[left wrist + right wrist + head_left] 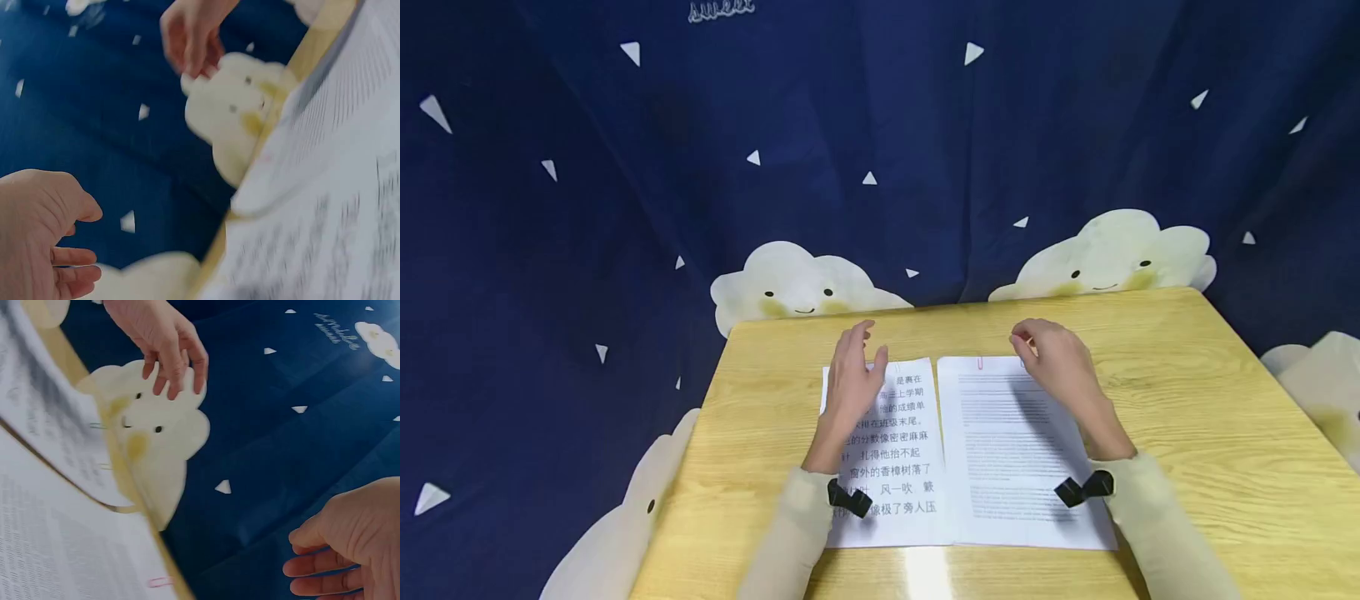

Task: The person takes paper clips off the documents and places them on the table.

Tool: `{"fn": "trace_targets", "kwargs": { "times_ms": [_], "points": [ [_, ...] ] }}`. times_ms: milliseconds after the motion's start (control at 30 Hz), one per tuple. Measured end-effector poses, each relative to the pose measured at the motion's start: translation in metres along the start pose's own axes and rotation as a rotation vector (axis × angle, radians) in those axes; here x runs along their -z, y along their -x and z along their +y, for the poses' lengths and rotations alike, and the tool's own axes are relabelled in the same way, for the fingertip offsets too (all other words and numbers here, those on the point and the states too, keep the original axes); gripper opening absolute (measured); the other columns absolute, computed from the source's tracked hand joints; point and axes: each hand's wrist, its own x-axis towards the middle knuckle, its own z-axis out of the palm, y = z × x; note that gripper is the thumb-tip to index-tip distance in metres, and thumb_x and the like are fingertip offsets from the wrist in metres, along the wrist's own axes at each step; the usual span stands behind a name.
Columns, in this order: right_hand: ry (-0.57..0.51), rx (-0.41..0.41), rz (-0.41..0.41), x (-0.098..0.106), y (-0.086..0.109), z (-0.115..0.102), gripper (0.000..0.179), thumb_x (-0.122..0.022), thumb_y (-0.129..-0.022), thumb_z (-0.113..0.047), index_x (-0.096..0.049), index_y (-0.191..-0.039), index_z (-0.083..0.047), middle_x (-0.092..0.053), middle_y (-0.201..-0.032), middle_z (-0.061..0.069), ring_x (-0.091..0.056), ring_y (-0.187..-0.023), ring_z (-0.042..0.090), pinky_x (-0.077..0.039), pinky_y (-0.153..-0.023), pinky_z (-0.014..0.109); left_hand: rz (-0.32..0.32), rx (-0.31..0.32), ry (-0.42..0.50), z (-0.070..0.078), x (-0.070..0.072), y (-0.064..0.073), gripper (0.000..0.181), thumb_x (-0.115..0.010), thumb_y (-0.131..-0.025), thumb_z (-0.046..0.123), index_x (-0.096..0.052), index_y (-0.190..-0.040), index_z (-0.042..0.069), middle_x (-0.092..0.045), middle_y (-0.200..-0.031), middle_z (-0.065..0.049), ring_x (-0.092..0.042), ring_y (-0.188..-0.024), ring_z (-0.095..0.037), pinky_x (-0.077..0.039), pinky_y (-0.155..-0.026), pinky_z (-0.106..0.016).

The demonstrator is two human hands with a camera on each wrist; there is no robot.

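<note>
Nearest, two cream fabric sleeves are lying to either side of a white rectangular printed paper covered in small dark lines, the small-print paper. At the left cuff a small black blocky device is sitting, left of the small-print paper; its twin is showing at the right cuff, over that paper's right part.

The small-print paper is lying flat on a pale yellow wood-grain table, which is extending around it. Just beside its left edge, a white paper with large black Chinese characters is lying face up.

Farther off, the left hand is hovering above the large-print paper, left of the small-print paper; its thumb is standing apart from loosely bent fingers, and the grip is holding nothing. The right hand is hovering over the upper right of the small-print paper, casting a shadow there; its fingers are curving loosely around nothing, though whether thumb and fingertip are touching I cannot tell.

At the small-print paper's far edge a pink paper clip is gripping. Beyond it, a dark blue fabric curtain is hanging, bearing smiling white clouds and white triangles.
</note>
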Motion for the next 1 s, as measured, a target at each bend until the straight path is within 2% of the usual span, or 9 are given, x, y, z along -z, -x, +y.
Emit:
{"fn": "trace_targets", "kwargs": {
  "times_ms": [133, 300, 400, 467, 667, 767, 867, 1000],
  "points": [
    [-0.042, 0.025, -0.074, -0.020, -0.003, -0.003, 0.009, -0.068, -0.100, -0.009, -0.074, -0.104, -0.003, -0.074, -0.094, 0.011, -0.070, -0.084, 0.028, -0.056, -0.070, 0.048, -0.030, 0.049, 0.046, -0.043, 0.003, 0.003, 0.042, -0.067, -0.102, 0.015, -0.056, -0.142, 0.007, -0.062, -0.125, -0.019, -0.059, -0.114, -0.038, -0.050, -0.093, -0.048],
    [-0.087, 0.057, -0.134, -0.047, -0.001, -0.006, 0.006, -0.071, -0.099, -0.012, -0.074, -0.101, -0.008, -0.073, -0.089, 0.005, -0.068, -0.080, 0.021, -0.055, -0.067, 0.041, -0.034, 0.019, 0.067, -0.078, 0.001, 0.007, 0.040, -0.071, -0.098, 0.009, -0.060, -0.137, 0.004, -0.063, -0.122, -0.022, -0.058, -0.115, -0.043, -0.046, -0.097, -0.052],
    [-0.110, 0.067, -0.152, -0.062, 0.001, -0.010, 0.005, -0.073, -0.097, -0.013, -0.074, -0.099, -0.009, -0.072, -0.087, 0.001, -0.066, -0.077, 0.017, -0.053, -0.065, 0.038, -0.013, 0.019, 0.065, -0.090, 0.001, 0.010, 0.042, -0.072, -0.097, 0.008, -0.060, -0.137, 0.002, -0.062, -0.124, -0.025, -0.057, -0.117, -0.043, -0.045, -0.099, -0.054],
    [-0.130, 0.076, -0.170, -0.071, 0.002, -0.014, 0.005, -0.074, -0.096, -0.013, -0.075, -0.099, -0.008, -0.071, -0.085, 0.000, -0.064, -0.075, 0.014, -0.052, -0.065, 0.035, -0.003, 0.041, 0.045, -0.097, 0.001, 0.012, 0.044, -0.073, -0.096, 0.009, -0.059, -0.138, 0.002, -0.062, -0.125, -0.024, -0.056, -0.117, -0.041, -0.044, -0.100, -0.053],
    [-0.156, 0.123, -0.253, -0.091, -0.001, -0.028, 0.008, -0.076, -0.095, -0.014, -0.075, -0.099, -0.007, -0.070, -0.082, -0.003, -0.062, -0.073, 0.009, -0.052, -0.064, 0.030, -0.050, 0.208, -0.039, -0.116, 0.007, 0.020, 0.056, -0.071, -0.100, 0.022, -0.051, -0.148, 0.002, -0.059, -0.119, -0.018, -0.052, -0.110, -0.032, -0.044, -0.093, -0.048],
    [-0.152, 0.131, -0.243, -0.095, -0.007, -0.033, 0.008, -0.077, -0.095, -0.014, -0.076, -0.099, -0.008, -0.070, -0.082, -0.003, -0.062, -0.073, 0.009, -0.052, -0.064, 0.031, -0.084, 0.249, -0.079, -0.123, 0.011, 0.018, 0.057, -0.066, -0.103, 0.030, -0.049, -0.149, 0.002, -0.057, -0.118, -0.016, -0.049, -0.109, -0.031, -0.044, -0.090, -0.046],
    [-0.141, 0.130, -0.245, -0.098, -0.013, -0.036, 0.007, -0.077, -0.094, -0.013, -0.077, -0.099, -0.009, -0.070, -0.082, -0.003, -0.062, -0.073, 0.009, -0.052, -0.064, 0.032, -0.098, 0.251, -0.066, -0.130, 0.014, 0.015, 0.050, -0.066, -0.103, 0.031, -0.057, -0.141, -0.001, -0.057, -0.110, -0.015, -0.050, -0.103, -0.031, -0.044, -0.086, -0.045],
    [-0.131, 0.119, -0.285, -0.105, -0.021, -0.041, 0.007, -0.076, -0.095, -0.014, -0.077, -0.101, -0.010, -0.071, -0.084, -0.003, -0.063, -0.075, 0.010, -0.053, -0.065, 0.032, -0.104, 0.222, -0.030, -0.138, 0.015, 0.013, 0.029, -0.072, -0.100, 0.024, -0.072, -0.114, -0.001, -0.055, -0.089, -0.009, -0.050, -0.090, -0.028, -0.040, -0.078, -0.040]
  ]
}}
